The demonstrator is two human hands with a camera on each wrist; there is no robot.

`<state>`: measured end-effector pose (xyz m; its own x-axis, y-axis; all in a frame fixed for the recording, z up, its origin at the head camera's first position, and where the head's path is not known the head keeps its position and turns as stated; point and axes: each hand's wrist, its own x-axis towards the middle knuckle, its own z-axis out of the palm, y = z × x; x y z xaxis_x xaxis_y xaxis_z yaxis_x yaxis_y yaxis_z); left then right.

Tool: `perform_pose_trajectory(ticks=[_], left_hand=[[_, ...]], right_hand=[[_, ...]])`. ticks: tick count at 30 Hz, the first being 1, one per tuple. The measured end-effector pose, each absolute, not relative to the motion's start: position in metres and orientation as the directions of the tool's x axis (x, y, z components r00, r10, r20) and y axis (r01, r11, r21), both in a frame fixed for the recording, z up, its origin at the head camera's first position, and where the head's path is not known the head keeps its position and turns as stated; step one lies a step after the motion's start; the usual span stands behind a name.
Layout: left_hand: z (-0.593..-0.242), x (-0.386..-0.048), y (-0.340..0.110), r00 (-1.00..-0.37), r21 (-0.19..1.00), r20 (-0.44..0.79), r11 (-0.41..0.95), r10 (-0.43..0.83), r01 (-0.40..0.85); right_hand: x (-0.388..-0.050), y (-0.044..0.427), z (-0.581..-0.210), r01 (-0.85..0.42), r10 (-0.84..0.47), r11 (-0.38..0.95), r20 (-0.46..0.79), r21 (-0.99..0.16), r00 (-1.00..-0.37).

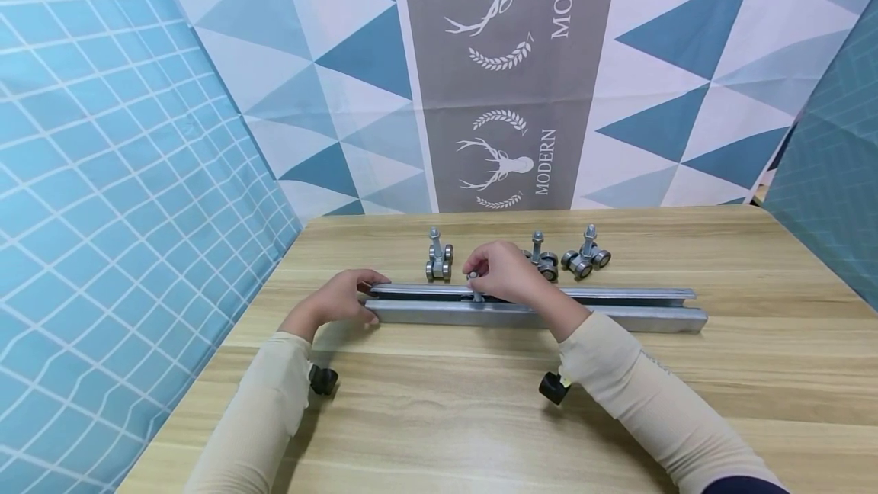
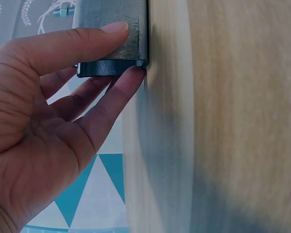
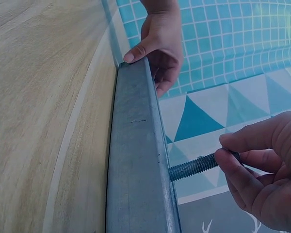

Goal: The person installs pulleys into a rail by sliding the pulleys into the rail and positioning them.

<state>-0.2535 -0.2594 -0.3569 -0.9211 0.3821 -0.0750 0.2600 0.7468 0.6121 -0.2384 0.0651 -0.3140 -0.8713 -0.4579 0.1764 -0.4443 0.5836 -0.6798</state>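
A slotted metal rail (image 1: 535, 316) lies across the wooden table. At its left end, my left hand (image 1: 343, 297) grips the rail, thumb on the front face and fingers around the end in the left wrist view (image 2: 63, 97). A threaded bolt (image 3: 194, 167) stands up out of the rail's slot, left of the middle. My right hand (image 1: 506, 273) pinches the top of this bolt between thumb and fingers, as the right wrist view shows (image 3: 266, 170). What the bolt is fixed to inside the rail is hidden.
Behind the rail stand several wheeled trolleys with upright bolts: one on the left (image 1: 439, 256), two on the right (image 1: 542, 258), (image 1: 586, 252), the nearer partly behind my right hand. Patterned cloth (image 1: 329, 97) hangs behind the table (image 1: 425, 418) and on the left side.
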Motion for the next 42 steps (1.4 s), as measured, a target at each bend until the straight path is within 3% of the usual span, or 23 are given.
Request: perform_pose_trajectory(ticks=[42], left_hand=[[-0.359,-0.251,-0.265,-0.923,0.722,-0.101,0.665,0.372,0.19]], right_hand=[[-0.242,0.031,-0.316,-0.517,-0.485,0.604,0.235,-0.606,-0.842]])
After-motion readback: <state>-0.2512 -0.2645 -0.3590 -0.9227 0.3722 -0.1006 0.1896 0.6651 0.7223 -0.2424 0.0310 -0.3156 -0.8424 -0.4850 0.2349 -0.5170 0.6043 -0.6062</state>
